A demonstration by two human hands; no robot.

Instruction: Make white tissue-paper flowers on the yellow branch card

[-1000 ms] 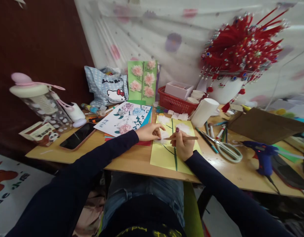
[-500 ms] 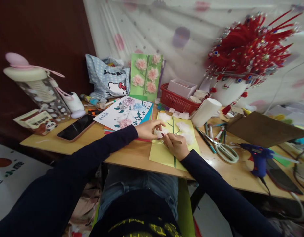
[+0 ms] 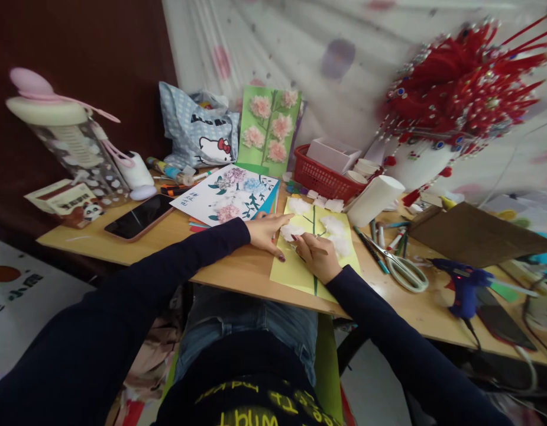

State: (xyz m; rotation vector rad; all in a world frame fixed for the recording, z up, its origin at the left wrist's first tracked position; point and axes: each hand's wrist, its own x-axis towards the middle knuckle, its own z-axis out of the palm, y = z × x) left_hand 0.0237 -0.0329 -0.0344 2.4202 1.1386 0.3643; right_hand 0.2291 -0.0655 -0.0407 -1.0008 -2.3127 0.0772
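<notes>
Red basket: beyond my hands, a red plastic openwork basket (image 3: 318, 176) held a white rectangular box (image 3: 330, 152); small white round cups (image 3: 365, 169) sat at its right end.
Checked bag: a blue-and-white checked bag (image 3: 178, 127) stood beyond my left hand (image 3: 265, 232), its contents hard to make out.
Tabletop: a pale wooden table (image 3: 238, 263) stretched beneath both hands.
Backdrop: a white curtain (image 3: 282, 41) with pink and purple spots hung behind everything.
Yellow sheet: a yellow paper sheet (image 3: 288, 277) lay under my right hand (image 3: 318, 260), with a dark green stem and fluffy white puffs (image 3: 337, 236).
Left hand: spread at the sheet's left edge.
Right hand: gripping a slim brown stick (image 3: 319, 251) beside a puff.
</notes>
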